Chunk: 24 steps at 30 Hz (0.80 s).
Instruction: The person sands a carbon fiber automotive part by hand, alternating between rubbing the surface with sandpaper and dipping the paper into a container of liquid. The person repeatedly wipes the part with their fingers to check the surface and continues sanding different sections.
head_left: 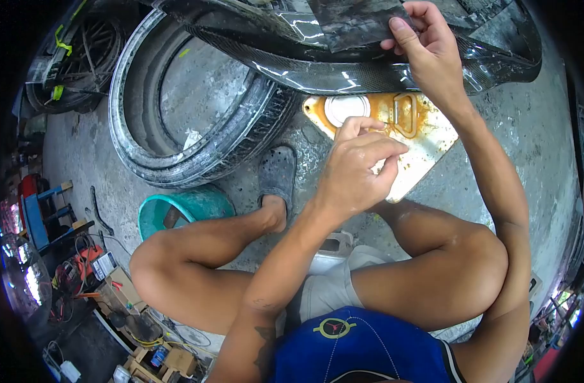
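My right hand (430, 48) grips the edge of a dark, thin, wet-looking sheet of sandpaper (359, 24) between thumb and fingers. The sheet lies over or just above a glossy black carbon-fibre car part (343, 78) at the top of the view; whether it touches is hard to tell. My left hand (362, 163) hangs lower, fingers loosely bent and apart, with nothing visible in it. Beneath and beyond it is a white metal can (426, 143) with brown-yellow stains, a round lid (347, 110) and a handle (405, 116). My left hand hides part of the can.
A large tyre (135, 137) supports the car part's left side. A green bucket (209, 203) stands by my leg. Another wheel (88, 54) is at upper left. Tools, cables and boxes (177, 360) clutter the lower left. A grey container (333, 246) sits between my legs.
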Motion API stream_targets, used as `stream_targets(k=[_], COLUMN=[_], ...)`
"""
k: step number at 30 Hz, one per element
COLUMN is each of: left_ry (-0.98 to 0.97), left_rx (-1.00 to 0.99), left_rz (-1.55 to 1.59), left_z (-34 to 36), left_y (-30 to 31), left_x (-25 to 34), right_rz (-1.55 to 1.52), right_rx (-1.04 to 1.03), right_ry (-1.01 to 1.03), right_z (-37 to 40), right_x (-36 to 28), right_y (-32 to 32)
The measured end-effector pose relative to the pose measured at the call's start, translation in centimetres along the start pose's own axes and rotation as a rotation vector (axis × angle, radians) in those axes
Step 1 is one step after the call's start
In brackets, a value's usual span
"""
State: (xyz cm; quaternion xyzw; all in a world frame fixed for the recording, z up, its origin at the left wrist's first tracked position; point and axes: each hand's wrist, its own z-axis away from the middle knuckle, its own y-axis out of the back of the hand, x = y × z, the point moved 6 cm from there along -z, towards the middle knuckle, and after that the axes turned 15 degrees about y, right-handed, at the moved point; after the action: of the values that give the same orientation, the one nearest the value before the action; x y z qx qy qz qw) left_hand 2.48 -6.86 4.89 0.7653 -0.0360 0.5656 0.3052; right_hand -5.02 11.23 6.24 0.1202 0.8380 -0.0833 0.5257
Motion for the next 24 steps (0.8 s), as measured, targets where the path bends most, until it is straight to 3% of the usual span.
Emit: stream_targets(k=[3, 5, 7, 9, 11, 16, 18, 22, 24], left_ry=[-0.033, 0.067, 0.073, 0.079, -0.028, -0.135, -0.083, -0.089, -0.229], left_rx=[0.005, -0.125, -0.142, -0.158, -0.196, -0.278, -0.528, -0.405, -0.238], left_rz=[0.027, 0.111, 0.118, 0.128, 0.106, 0.106, 0.047, 0.12, 0.102], left_z=[0.2, 0.5, 1.0, 1.6, 2.4, 4.0, 4.8, 5.7, 5.4], left_y=[-0.3, -1.1, -1.8, -2.6, -3.7, -5.7, -7.1, -7.3, -6.5], left_x=[-0.3, -0.9, -0.7, -0.3, 0.7, 2.1, 2.4, 2.7, 3.2], right_rz=[-0.028, -0.055, 0.008, -0.009, -0.057, 0.294, 0.555, 0.771, 0.836], right_rx=[-0.023, -0.031, -0.198, -0.268, -0.302, -0.301, -0.319, -0.344, -0.304], right_ry=[0.04, 0.084, 0.222, 0.195, 0.223, 0.384, 0.653, 0.698, 0.792], right_z=[0.4, 0.6, 0.7, 1.0, 1.5, 1.5, 1.8, 2.2, 2.0], right_x=[0.1, 0.4, 0.5, 1.3, 1.7, 0.7, -0.8, -1.0, -1.5], right_y=[-0.8, -1.1, -1.4, -1.6, -2.2, -2.8, -3.4, -3.3, -3.3])
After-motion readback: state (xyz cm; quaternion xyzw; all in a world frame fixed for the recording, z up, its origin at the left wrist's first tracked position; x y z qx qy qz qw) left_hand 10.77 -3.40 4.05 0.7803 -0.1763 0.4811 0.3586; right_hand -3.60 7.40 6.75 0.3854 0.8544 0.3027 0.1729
